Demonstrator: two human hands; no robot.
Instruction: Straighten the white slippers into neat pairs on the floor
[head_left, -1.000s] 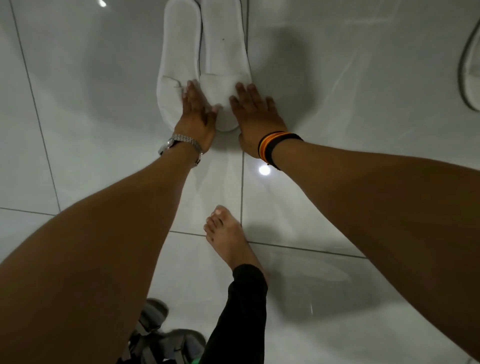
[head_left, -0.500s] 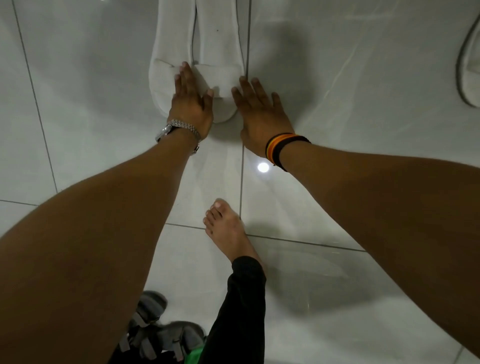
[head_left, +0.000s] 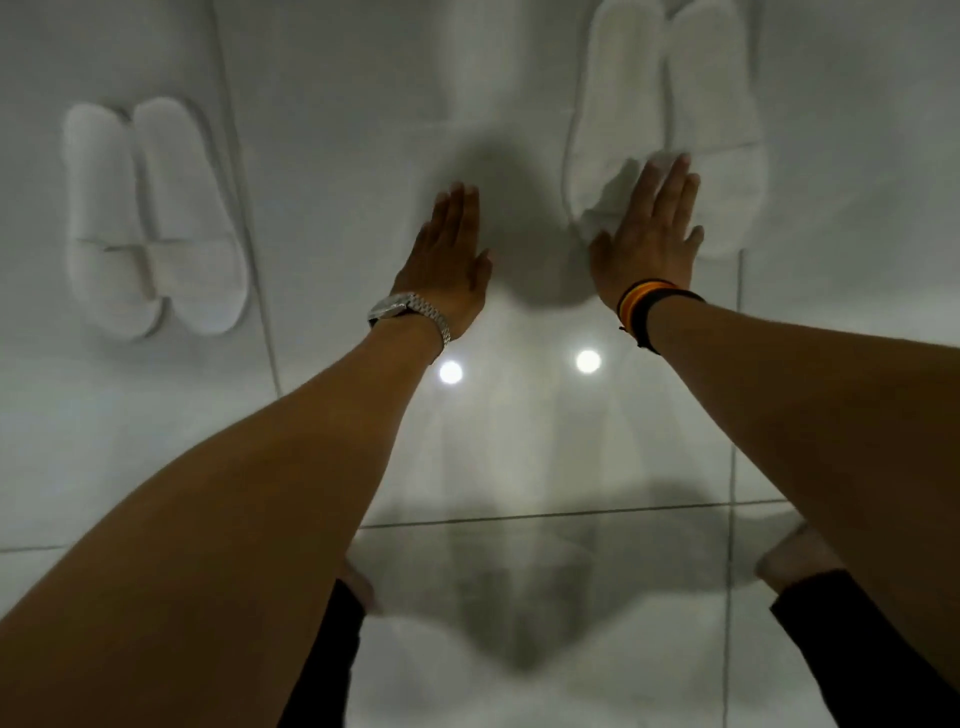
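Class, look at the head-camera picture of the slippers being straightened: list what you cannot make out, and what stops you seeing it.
1. Head view: the heels of the right slipper pair are cut off by the top edge.
2. The toe of that pair's left slipper is partly covered by the right hand.
3. Motion blur hides whether the left hand touches the floor.
4. The feet are blurred, partly hidden behind the forearms.
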